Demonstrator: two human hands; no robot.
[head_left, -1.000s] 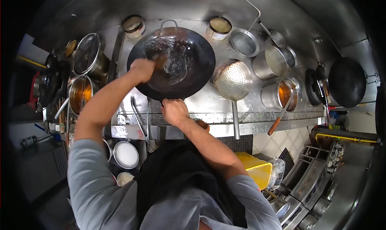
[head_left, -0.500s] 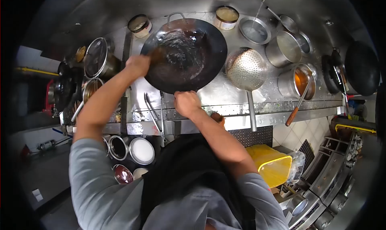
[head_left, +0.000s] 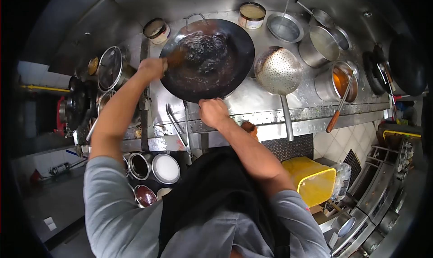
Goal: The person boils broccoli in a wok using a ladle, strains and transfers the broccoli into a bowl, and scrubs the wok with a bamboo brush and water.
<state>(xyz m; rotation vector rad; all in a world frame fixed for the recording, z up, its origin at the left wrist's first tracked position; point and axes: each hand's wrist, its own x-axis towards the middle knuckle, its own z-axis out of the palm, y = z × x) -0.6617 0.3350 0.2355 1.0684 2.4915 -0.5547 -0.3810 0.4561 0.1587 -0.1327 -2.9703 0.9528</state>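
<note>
A large dark wok [head_left: 234, 68] stands on the steel counter, with swirling water [head_left: 209, 48] inside. My left hand [head_left: 152, 69] is closed at its left rim around a brown brush [head_left: 177, 56], blurred by motion, whose far end reaches into the water. My right hand [head_left: 214, 112] is closed on the wok's near edge; the part inside the fingers is hidden. At the far edge a metal loop handle [head_left: 195, 15] shows. Right of the wok lies a perforated skimmer [head_left: 278, 70] with its handle towards me.
Tongs [head_left: 177, 125] lie on the counter [head_left: 158, 97] near my left forearm. Behind the wok are two tins [head_left: 251, 16] and a bowl [head_left: 285, 28] under a thin tap. Pots [head_left: 319, 48] and a ladle [head_left: 337, 113] stand right. A yellow bin [head_left: 315, 181] is below.
The brush has shifted inside the wok and the water swirls differently. My right hand keeps its hold at the near edge. The whole view has shifted slightly.
</note>
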